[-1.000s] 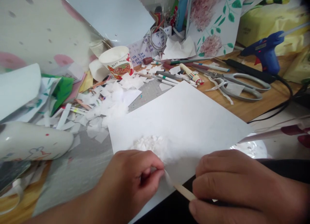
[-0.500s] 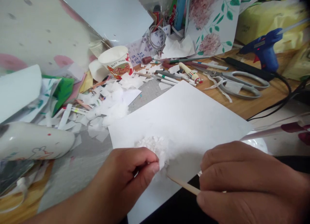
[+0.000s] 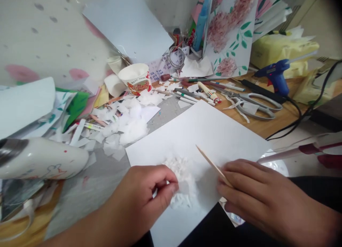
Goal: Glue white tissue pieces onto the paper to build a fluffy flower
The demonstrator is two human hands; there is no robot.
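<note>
A large white sheet of paper (image 3: 219, 129) lies at an angle before me. On it sits a cluster of small crumpled white paper pieces (image 3: 177, 167). My left hand (image 3: 145, 195) is at the cluster's near edge, thumb and forefinger pinched on a small white paper piece (image 3: 184, 187). Over the sheet's right side, my right hand (image 3: 253, 195) is closed around a thin pointed wooden stick (image 3: 210, 161). The stick's tip points up and left, apart from the cluster. The right thumb is mostly hidden.
Paper scraps (image 3: 135, 113) cover the left of the desk, beside a paper cup (image 3: 135, 78) and a white bottle (image 3: 50, 158) on its side. Pens, scissors (image 3: 260, 104) and a blue glue gun (image 3: 275, 76) lie behind. A flower picture (image 3: 231, 37) stands at the back.
My right hand has turned, and the stick's tip has lifted from beside the cluster to point up and away. My left hand keeps its pinch near the cluster. The view has shifted slightly.
</note>
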